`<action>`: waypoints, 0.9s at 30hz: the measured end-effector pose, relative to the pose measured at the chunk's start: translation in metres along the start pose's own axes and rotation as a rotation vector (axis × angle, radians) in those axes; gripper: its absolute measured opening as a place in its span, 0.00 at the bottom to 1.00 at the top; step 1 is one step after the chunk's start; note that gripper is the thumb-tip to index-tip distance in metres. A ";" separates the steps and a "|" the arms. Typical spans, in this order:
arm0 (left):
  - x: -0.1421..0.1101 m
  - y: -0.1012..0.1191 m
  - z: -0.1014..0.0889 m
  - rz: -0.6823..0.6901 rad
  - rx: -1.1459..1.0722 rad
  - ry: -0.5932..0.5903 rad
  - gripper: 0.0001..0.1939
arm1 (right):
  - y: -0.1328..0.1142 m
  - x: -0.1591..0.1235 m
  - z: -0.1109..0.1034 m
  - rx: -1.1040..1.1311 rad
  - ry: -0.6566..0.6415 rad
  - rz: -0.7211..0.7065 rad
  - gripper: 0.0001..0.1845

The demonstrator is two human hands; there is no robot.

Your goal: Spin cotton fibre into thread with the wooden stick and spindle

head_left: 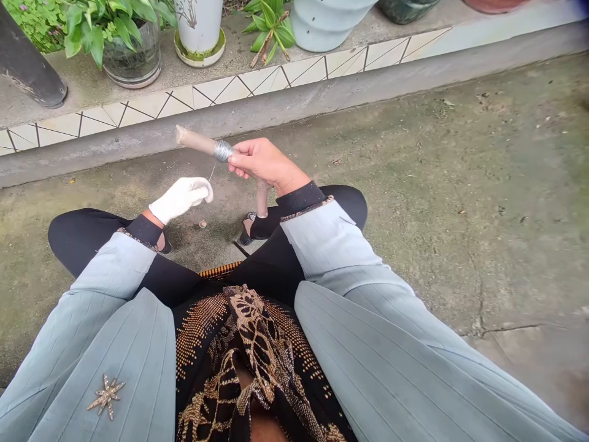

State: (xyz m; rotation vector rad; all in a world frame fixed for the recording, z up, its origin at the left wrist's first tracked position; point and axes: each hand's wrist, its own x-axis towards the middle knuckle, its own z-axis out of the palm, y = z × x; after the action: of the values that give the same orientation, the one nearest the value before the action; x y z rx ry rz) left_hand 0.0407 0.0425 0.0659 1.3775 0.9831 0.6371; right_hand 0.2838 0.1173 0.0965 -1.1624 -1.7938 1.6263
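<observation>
My bare right hand is closed around a tan rod-like piece, which points to the left. Silver wire is wound in a tight coil around it, just beside my fingertips. Below the same hand, another tan length sticks out downward; my palm hides whether the two join. A thin strand of wire runs down from the coil to my left hand, which wears a white glove. Its fingers are curled together on the strand.
I sit low with knees apart above a concrete floor. A small round bit lies between my feet. Ahead runs a tiled ledge bearing a glass pot, a white pot on a saucer and a pale blue pot.
</observation>
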 end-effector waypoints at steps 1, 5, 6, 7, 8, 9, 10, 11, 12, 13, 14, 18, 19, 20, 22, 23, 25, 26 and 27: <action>0.000 0.002 0.002 0.001 0.010 -0.011 0.18 | 0.002 0.002 0.004 -0.013 0.006 0.015 0.23; 0.000 0.000 0.004 0.019 0.011 -0.020 0.17 | 0.006 0.008 0.014 -0.085 0.006 0.052 0.20; 0.001 -0.002 0.004 0.022 0.010 -0.020 0.17 | 0.007 0.009 0.015 -0.125 0.007 0.064 0.19; 0.002 -0.004 0.004 0.021 0.016 -0.021 0.17 | 0.008 0.010 0.016 -0.177 0.016 0.075 0.18; 0.002 -0.006 0.003 0.015 0.031 -0.028 0.17 | 0.008 0.011 0.017 -0.243 0.034 0.083 0.17; 0.002 -0.008 0.002 0.006 0.054 -0.043 0.17 | 0.008 0.012 0.017 -0.323 0.064 0.086 0.15; 0.002 -0.010 0.001 -0.006 0.083 -0.067 0.16 | 0.009 0.012 0.017 -0.414 0.104 0.085 0.14; 0.001 -0.011 0.001 -0.020 0.113 -0.097 0.16 | 0.009 0.012 0.016 -0.512 0.149 0.084 0.13; 0.001 -0.012 0.000 -0.035 0.142 -0.134 0.16 | 0.009 0.013 0.015 -0.615 0.189 0.088 0.14; 0.000 -0.012 0.000 -0.053 0.168 -0.175 0.17 | 0.009 0.013 0.014 -0.715 0.214 0.098 0.15; -0.001 -0.012 0.000 -0.072 0.193 -0.210 0.18 | 0.009 0.012 0.014 -0.809 0.222 0.115 0.16; -0.003 -0.008 -0.001 -0.038 0.335 -0.222 0.20 | 0.004 0.011 0.016 -1.073 0.073 0.219 0.21; -0.003 -0.006 -0.002 0.003 0.367 -0.187 0.20 | 0.002 0.010 0.018 -1.115 0.002 0.239 0.23; -0.003 -0.005 -0.004 0.040 0.392 -0.144 0.20 | 0.000 0.009 0.021 -1.148 -0.081 0.254 0.23; -0.004 -0.001 -0.008 0.070 0.421 -0.062 0.19 | -0.006 0.007 0.028 -1.173 -0.268 0.267 0.22; -0.005 0.000 -0.010 0.065 0.428 -0.035 0.17 | -0.008 0.005 0.031 -1.155 -0.371 0.269 0.20; -0.006 0.001 -0.014 0.047 0.428 -0.005 0.14 | -0.012 0.002 0.034 -1.044 -0.586 0.271 0.14; -0.006 0.001 -0.015 0.042 0.416 0.004 0.13 | -0.013 0.000 0.033 -0.950 -0.693 0.267 0.11; -0.005 -0.001 -0.017 0.038 0.394 0.011 0.12 | -0.014 -0.002 0.030 -0.832 -0.792 0.256 0.09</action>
State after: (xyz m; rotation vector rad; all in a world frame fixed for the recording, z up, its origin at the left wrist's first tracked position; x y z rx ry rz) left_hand 0.0238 0.0462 0.0679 1.7419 1.1342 0.4951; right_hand 0.2570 0.0986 0.1040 -1.1607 -3.1473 1.6395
